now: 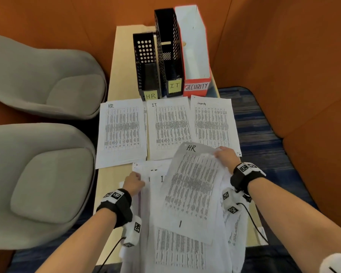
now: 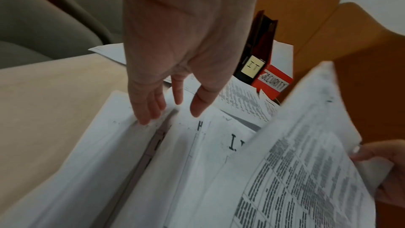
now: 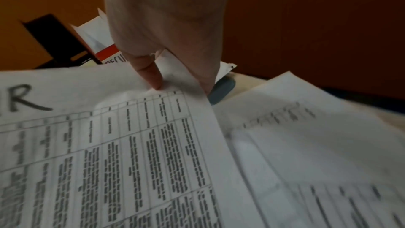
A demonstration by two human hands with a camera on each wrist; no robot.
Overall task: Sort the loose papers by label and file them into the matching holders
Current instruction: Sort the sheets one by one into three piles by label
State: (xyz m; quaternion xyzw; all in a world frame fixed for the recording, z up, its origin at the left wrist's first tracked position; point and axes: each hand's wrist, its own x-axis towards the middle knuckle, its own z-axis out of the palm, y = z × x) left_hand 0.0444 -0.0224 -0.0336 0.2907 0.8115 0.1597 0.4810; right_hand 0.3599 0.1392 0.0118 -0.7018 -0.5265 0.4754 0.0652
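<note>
My right hand [image 1: 223, 154] pinches the top right edge of a printed sheet marked HR [image 1: 193, 186] [image 3: 122, 145] and holds it tilted above the loose pile [image 1: 183, 253]. My left hand [image 1: 133, 183] [image 2: 166, 108] rests with straight fingers on the pile's upper left corner. Beyond lie three sorted stacks: HR [image 1: 122, 133], IT [image 1: 169, 129], Security [image 1: 213, 125]. Behind them stand a black HR holder [image 1: 146, 66], a black IT holder [image 1: 169, 52] and a red and white SECURITY holder [image 1: 195, 50].
The pale wooden table [image 1: 114, 79] is narrow, with two grey chairs [image 1: 43, 75] along its left side. Orange walls [image 1: 283, 46] close in behind and to the right. Blue carpet [image 1: 254, 119] shows past the table's right edge. A small blue-grey object [image 3: 221, 89] lies under the paper's corner.
</note>
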